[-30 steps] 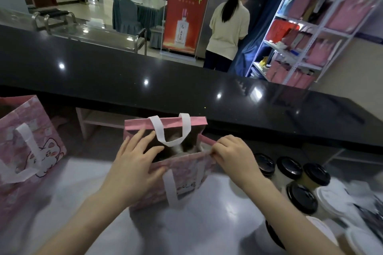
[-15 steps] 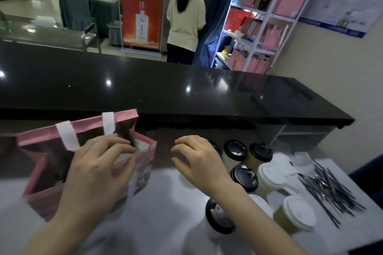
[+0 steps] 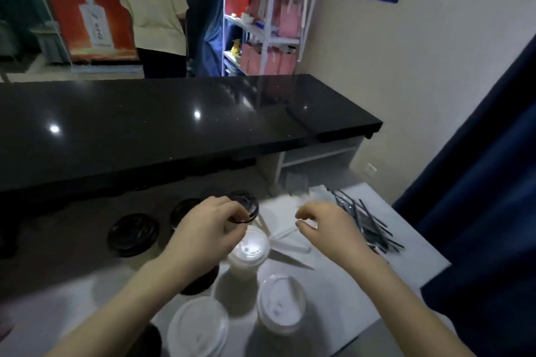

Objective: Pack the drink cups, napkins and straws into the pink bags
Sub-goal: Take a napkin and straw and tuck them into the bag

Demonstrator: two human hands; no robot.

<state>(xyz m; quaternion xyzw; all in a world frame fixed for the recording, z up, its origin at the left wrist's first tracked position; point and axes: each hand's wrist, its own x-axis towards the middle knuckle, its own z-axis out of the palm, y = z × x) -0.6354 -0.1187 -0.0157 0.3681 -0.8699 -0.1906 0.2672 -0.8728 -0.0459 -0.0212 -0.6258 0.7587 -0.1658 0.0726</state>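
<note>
A long black ledge (image 3: pixel 174 124) runs across the room, glossy with ceiling lights, and below its near edge lies the pale counter (image 3: pixel 362 278) where the person works. A dark blue curtain (image 3: pixel 478 211) hangs down the right side. Beyond the ledge stands a white rack (image 3: pixel 272 46) stacked with pink bags (image 3: pixel 290 20), next to a red banner (image 3: pixel 87 9) and someone in a pale yellow top (image 3: pixel 156 9) facing away. On the counter the drink cups crowd together: three white-lidded cups (image 3: pixel 281 304) nearest me and several black-lidded cups (image 3: pixel 133 233) towards the ledge, one of them half hidden under the left forearm. Right of the cups lie the white napkins (image 3: pixel 287 243), spread flat, and beyond those a loose heap of dark wrapped straws (image 3: pixel 365 226) near the counter's right edge. The left grip (image 3: pixel 208 229) hangs over the middle of the cups, its fingers curled against the near rim of the farthest black-lidded cup (image 3: pixel 245 204); the picture is blurred there and I cannot tell whether they have closed on the lid or only touch it. A white-lidded cup sits just under that hand's thumb. The right grip (image 3: pixel 324 226) hovers above the napkins, fingers loosely curled and apart, with nothing in it that I can see, and the straws lie just to its right.
</note>
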